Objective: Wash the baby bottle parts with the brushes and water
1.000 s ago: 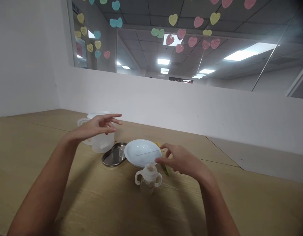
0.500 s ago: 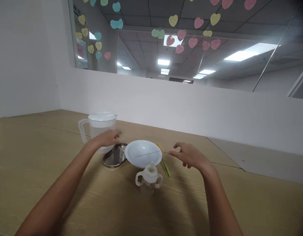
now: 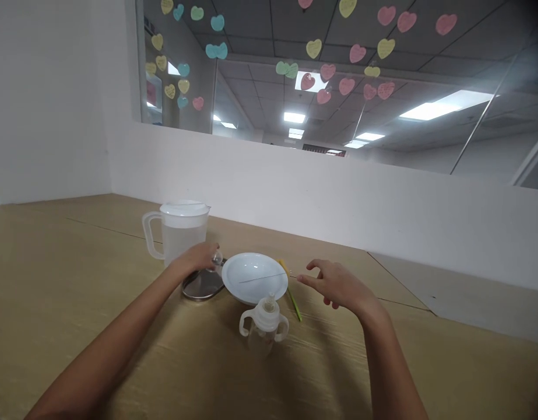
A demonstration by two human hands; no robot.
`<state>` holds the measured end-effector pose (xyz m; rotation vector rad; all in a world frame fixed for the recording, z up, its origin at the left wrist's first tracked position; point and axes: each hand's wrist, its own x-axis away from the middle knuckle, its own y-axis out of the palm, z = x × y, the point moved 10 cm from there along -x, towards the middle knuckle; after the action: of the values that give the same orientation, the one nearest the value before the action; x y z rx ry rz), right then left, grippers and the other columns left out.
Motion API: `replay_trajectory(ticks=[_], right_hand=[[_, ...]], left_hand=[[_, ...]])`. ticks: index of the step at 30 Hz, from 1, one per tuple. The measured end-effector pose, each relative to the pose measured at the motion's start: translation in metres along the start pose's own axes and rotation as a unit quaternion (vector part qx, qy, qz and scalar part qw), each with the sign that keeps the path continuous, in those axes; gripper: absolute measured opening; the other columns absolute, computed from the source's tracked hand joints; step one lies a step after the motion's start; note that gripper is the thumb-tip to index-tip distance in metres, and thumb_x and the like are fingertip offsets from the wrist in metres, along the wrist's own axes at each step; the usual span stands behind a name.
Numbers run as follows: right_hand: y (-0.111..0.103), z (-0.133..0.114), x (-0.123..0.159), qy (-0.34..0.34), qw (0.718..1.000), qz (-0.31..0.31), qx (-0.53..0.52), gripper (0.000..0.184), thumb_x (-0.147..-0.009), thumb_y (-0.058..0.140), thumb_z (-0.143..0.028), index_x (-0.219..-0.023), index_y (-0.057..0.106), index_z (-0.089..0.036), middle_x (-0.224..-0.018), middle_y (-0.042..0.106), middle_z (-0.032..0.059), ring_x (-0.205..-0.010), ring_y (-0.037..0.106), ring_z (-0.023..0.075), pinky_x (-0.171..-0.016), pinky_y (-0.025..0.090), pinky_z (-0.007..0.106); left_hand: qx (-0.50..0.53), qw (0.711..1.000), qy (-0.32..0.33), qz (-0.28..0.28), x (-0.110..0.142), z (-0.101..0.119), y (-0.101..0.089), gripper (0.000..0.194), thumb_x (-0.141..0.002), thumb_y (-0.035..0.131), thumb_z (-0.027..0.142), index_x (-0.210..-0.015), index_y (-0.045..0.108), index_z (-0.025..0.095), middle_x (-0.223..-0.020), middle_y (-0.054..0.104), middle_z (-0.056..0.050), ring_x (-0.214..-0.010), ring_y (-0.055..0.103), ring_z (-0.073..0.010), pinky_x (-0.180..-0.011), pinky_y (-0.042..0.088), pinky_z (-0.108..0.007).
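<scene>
Along the wooden tabletop (image 3: 76, 251), the left hand (image 3: 194, 258) pinches a small clear bottle piece (image 3: 217, 258) above a steel tray (image 3: 201, 287), in front of a plastic pitcher (image 3: 179, 233). The right hand (image 3: 338, 286) hangs open beside a white bowl (image 3: 253, 278) and a baby bottle (image 3: 265, 326).

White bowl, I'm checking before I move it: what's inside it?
A thin straight rod lies across the white bowl, and nothing else shows in the bowl. Whatever lies beneath the bowl is hidden by it.

A white bowl (image 3: 253, 278) blocks the path between left hand (image 3: 196, 258) and right hand (image 3: 339, 286) (baby bottle (image 3: 265, 319) just nearer).
</scene>
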<state>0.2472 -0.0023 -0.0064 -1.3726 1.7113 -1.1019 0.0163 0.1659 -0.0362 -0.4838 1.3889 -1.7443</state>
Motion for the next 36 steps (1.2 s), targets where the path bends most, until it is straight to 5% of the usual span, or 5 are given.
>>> replay_trajectory(ticks=[5,8,11,21,36], right_hand=[[-0.018,-0.022,0.011,-0.054,0.995,0.082,-0.011,0.045,-0.081,0.048,-0.048,-0.109,0.056,-0.014,-0.088,0.065,0.01,-0.069,0.059,0.0175,-0.058,0.04,0.026],[-0.021,-0.045,0.021,-0.121,0.986,0.092,-0.065,0.04,-0.08,0.05,-0.047,-0.107,0.058,-0.018,-0.091,0.064,0.0072,-0.077,0.059,0.017,-0.064,0.041,0.026],[-0.013,-0.063,0.029,-0.173,0.979,0.049,-0.101,0.044,-0.075,0.059,-0.047,-0.109,0.058,-0.021,-0.097,0.063,0.0058,-0.081,0.058,0.0162,-0.066,0.043,0.026],[0.016,-0.074,0.022,-0.203,0.978,-0.032,-0.047,0.035,-0.069,0.065,-0.027,-0.103,0.059,-0.02,-0.08,0.063,0.0016,-0.07,0.057,0.0144,-0.058,0.039,0.024],[0.034,-0.078,0.02,-0.233,0.971,-0.052,0.023,0.032,-0.065,0.066,-0.024,-0.095,0.057,-0.018,-0.077,0.063,0.0002,-0.065,0.053,0.0127,-0.053,0.034,0.022]], left_hand=[[0.067,0.994,0.081,0.041,0.03,0.074,-0.051,0.051,-0.071,0.06,0.035,-0.118,0.049,0.02,-0.115,0.057,-0.007,-0.1,0.054,-0.0229,-0.086,0.041,-0.031],[0.154,0.974,0.165,-0.002,0.051,0.131,-0.051,0.049,-0.071,0.063,0.032,-0.118,0.052,0.024,-0.119,0.055,-0.001,-0.1,0.053,-0.0177,-0.086,0.042,-0.028],[0.194,0.96,0.196,-0.041,0.061,0.157,-0.038,0.053,-0.07,0.065,0.027,-0.121,0.05,0.024,-0.118,0.056,-0.002,-0.102,0.053,-0.0175,-0.089,0.042,-0.029],[0.219,0.948,0.204,-0.112,0.055,0.16,-0.002,0.073,-0.063,0.07,0.02,-0.129,0.038,0.026,-0.112,0.057,-0.004,-0.097,0.055,-0.0178,-0.083,0.045,-0.031],[0.164,0.948,0.223,-0.158,0.057,0.164,0.019,0.071,-0.063,0.07,0.024,-0.126,0.038,0.024,-0.105,0.058,-0.003,-0.089,0.056,-0.017,-0.075,0.044,-0.026]])
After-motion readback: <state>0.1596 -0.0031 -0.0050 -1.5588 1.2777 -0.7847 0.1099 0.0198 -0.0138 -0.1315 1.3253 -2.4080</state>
